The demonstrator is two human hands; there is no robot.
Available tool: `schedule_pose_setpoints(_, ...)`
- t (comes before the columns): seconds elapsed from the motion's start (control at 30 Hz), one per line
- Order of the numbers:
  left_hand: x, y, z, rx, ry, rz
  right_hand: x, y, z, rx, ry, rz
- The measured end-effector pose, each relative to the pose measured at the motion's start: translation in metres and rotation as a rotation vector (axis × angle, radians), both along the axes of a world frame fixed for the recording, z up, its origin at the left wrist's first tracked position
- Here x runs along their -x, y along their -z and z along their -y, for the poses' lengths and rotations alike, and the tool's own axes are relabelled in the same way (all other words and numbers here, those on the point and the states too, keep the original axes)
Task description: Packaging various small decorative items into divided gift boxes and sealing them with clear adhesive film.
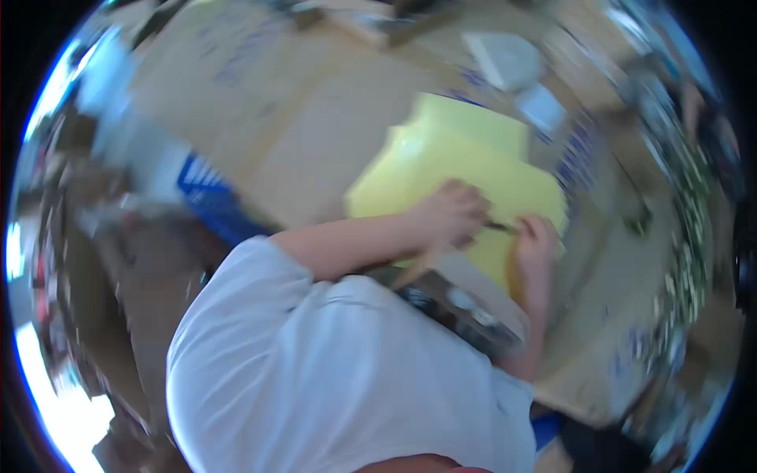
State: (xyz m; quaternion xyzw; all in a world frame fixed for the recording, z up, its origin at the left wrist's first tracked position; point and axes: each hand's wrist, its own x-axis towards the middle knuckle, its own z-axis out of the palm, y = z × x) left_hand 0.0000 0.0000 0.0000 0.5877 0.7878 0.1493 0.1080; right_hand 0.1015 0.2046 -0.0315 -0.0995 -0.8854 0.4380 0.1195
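Observation:
My left hand [453, 211] is over a yellow sheet [441, 150], its fingers curled together. To the right, my right hand [537, 236] has its fingers pinched. Between the two hands runs a thin dark strip-like piece [499, 226], and both hands seem to grip it; blur hides its kind. Just below the hands, against my white shirt, an open box [465, 311] is tilted, with pale flaps and a dark printed side. My right forearm passes along its right side.
Beneath the yellow sheet spreads a large cardboard surface [315, 118] with blue print. White pieces [509, 61] lie beyond the sheet. A blue-and-white item [209, 193] is at the left, and cardboard boxes [102, 307] crowd that side. Bundled greenish items [688, 229] line the right.

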Motion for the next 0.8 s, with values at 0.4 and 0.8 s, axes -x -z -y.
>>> schedule_pose_setpoints(0.4, 0.053, 0.027, -0.090, -0.359, 0.034, -0.132, 0.046, -0.016, -0.098, 0.255, 0.118, 0.199)
schedule_pose_setpoints(0.8, 0.069, -0.009, -0.090, -0.591, -0.007, 0.848, 0.042, -0.015, -0.085, -0.592, 0.312, -0.023)
